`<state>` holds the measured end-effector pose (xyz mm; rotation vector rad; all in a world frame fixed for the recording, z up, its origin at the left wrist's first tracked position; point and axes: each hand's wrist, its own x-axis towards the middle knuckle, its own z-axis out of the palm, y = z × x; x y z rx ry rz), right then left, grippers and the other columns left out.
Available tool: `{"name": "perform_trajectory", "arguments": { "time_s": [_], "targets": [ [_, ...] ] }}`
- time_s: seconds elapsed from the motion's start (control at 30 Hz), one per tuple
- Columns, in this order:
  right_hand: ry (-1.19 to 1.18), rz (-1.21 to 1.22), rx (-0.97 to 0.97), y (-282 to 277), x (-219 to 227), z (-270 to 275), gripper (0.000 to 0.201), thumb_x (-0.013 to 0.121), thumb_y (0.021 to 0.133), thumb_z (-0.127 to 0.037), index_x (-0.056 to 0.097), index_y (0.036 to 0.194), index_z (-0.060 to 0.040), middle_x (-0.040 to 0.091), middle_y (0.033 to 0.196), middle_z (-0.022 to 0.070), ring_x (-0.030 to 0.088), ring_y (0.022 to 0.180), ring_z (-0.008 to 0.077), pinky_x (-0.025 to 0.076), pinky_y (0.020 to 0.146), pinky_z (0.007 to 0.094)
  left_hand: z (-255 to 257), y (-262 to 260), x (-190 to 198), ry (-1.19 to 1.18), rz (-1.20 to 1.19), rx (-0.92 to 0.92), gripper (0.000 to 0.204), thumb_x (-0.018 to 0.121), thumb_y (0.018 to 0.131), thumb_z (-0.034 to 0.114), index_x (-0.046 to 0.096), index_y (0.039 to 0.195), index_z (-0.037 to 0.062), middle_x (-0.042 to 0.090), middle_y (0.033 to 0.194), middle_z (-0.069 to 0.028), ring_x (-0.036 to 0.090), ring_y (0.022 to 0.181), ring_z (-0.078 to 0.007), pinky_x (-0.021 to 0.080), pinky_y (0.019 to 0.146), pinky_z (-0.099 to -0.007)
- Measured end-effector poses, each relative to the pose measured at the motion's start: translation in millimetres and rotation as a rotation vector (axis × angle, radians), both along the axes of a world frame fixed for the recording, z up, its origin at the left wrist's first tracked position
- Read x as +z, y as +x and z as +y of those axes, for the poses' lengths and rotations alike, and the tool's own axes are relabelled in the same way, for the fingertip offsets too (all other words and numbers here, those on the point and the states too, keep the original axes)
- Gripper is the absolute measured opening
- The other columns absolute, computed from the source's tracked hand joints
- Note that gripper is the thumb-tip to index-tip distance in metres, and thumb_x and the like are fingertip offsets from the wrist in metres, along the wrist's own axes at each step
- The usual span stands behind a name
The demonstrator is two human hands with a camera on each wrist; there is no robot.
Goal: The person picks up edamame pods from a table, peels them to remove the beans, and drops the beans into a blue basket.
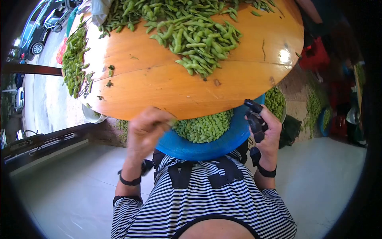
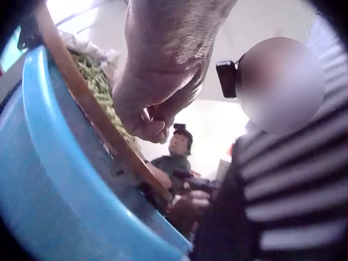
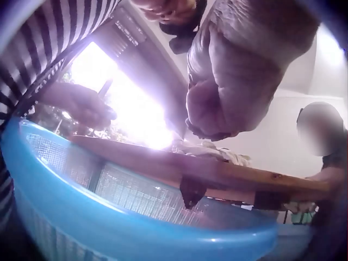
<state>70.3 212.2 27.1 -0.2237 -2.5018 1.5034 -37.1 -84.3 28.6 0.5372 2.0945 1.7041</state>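
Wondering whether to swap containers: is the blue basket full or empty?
Nearly full: the blue basket holds green pods heaped close to its rim.

Parked cars (image 1: 34,34) top left; red bag (image 1: 316,53) beside table (image 1: 151,85).

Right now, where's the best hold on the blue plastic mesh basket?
Take the blue plastic mesh basket by its thick smooth rim, on the near arc by the striped shirt, coming from the person's side. The far part is tucked beneath the round wooden table's edge, and green pods heap it, so probably two-handed, level.
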Motion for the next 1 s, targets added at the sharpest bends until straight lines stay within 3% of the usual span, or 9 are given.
{"name": "perform_trajectory", "arguments": {
  "time_s": [0.07, 0.13, 0.23, 0.27, 0.4, 0.5, 0.63, 0.77, 1.0],
  "targets": [
    [-0.100, -0.011, -0.098, 0.7, -5.0, 5.7, 0.042, 0.064, 0.077, -0.004, 0.065, 0.118, -0.0005, 0.060, 0.082, 0.0059, 0.057, 0.071, 0.0129, 0.044, 0.066, 0.0227, -23.6, -27.3, 1.2, -0.051, 0.221, 0.234, 0.029, 0.064, 0.079, -0.011, 0.067, 0.105, -0.0002, 0.065, 0.101, -0.0109, 0.063, 0.080, -0.0181, 0.051, 0.067, -0.0264],
    [-0.115, -0.016, -0.108, 2.0, -5.2, 11.9, 0.040, 0.062, 0.078, -0.003, 0.066, 0.118, -0.0001, 0.061, 0.083, 0.0057, 0.058, 0.074, 0.0120, 0.045, 0.068, 0.0223, -25.0, -58.0, 23.2, -0.557, 0.658, 0.402, 0.028, 0.065, 0.080, -0.008, 0.067, 0.107, -0.0004, 0.064, 0.108, -0.0116, 0.064, 0.086, -0.0228, 0.053, 0.075, -0.0311],
    [-0.043, -0.009, -0.131, 0.0, -2.7, 15.3, 0.040, 0.060, 0.079, -0.001, 0.065, 0.118, 0.0001, 0.061, 0.082, 0.0058, 0.059, 0.074, 0.0118, 0.045, 0.067, 0.0225, -32.9, -75.1, 22.1, -0.761, 0.905, 0.375, 0.032, 0.067, 0.080, -0.005, 0.067, 0.112, 0.0015, 0.060, 0.126, -0.0124, 0.063, 0.100, -0.0225, 0.052, 0.082, -0.0317],
    [-0.030, -0.011, -0.128, 0.4, -3.3, 14.7, 0.040, 0.060, 0.079, -0.001, 0.065, 0.118, 0.0002, 0.061, 0.082, 0.0058, 0.059, 0.073, 0.0120, 0.045, 0.067, 0.0225, -28.1, -75.9, 20.2, -0.781, 1.029, 0.326, 0.028, 0.067, 0.080, -0.006, 0.069, 0.107, 0.0012, 0.062, 0.120, -0.0124, 0.064, 0.098, -0.0249, 0.052, 0.083, -0.0338],
    [0.015, 0.019, -0.112, -2.9, -2.0, 7.6, 0.034, 0.060, 0.079, -0.001, 0.066, 0.112, 0.0025, 0.058, 0.079, 0.0058, 0.057, 0.071, 0.0130, 0.044, 0.065, 0.0232, 32.4, -65.9, 16.0, -0.449, 0.725, -0.008, 0.024, 0.065, 0.078, -0.006, 0.068, 0.102, -0.0016, 0.063, 0.107, -0.0131, 0.063, 0.095, -0.0289, 0.052, 0.082, -0.0381],
    [-0.022, -0.006, -0.093, -1.7, 0.7, 4.6, 0.019, 0.063, 0.078, -0.006, 0.063, 0.093, 0.0052, 0.052, 0.075, 0.0069, 0.052, 0.066, 0.0153, 0.041, 0.061, 0.0248, 62.9, -85.9, -3.9, -0.450, 0.828, -0.048, 0.025, 0.063, 0.079, -0.005, 0.067, 0.104, -0.0022, 0.062, 0.105, -0.0147, 0.062, 0.090, -0.0324, 0.051, 0.079, -0.0380],
    [-0.055, -0.022, -0.139, 8.5, -3.1, 9.1, 0.019, 0.065, 0.076, -0.008, 0.063, 0.090, 0.0048, 0.052, 0.074, 0.0073, 0.051, 0.064, 0.0154, 0.038, 0.059, 0.0255, 67.0, -101.1, -11.7, -0.407, 0.883, -0.089, 0.027, 0.062, 0.078, -0.003, 0.064, 0.105, 0.0014, 0.059, 0.100, -0.0124, 0.061, 0.086, -0.0340, 0.050, 0.075, -0.0421],
    [-0.037, -0.040, -0.123, 10.9, -7.1, 8.7, 0.017, 0.065, 0.076, -0.008, 0.062, 0.088, 0.0043, 0.050, 0.073, 0.0066, 0.049, 0.063, 0.0151, 0.038, 0.058, 0.0265, 61.5, -98.2, -7.4, -0.393, 0.662, -0.120, 0.029, 0.063, 0.079, -0.002, 0.064, 0.108, 0.0003, 0.059, 0.100, -0.0143, 0.062, 0.087, -0.0348, 0.050, 0.077, -0.0415],
    [0.010, 0.016, 0.047, -4.1, -4.3, -7.9, 0.013, 0.064, 0.073, 0.002, 0.059, 0.085, 0.0046, 0.043, 0.071, 0.0095, 0.047, 0.060, 0.0221, 0.037, 0.055, 0.0287, 64.2, -100.8, -3.6, -0.516, 0.666, -0.127, 0.026, 0.060, 0.082, -0.001, 0.064, 0.108, 0.0000, 0.059, 0.097, -0.0160, 0.062, 0.085, -0.0361, 0.050, 0.075, -0.0415]
  ]
}}
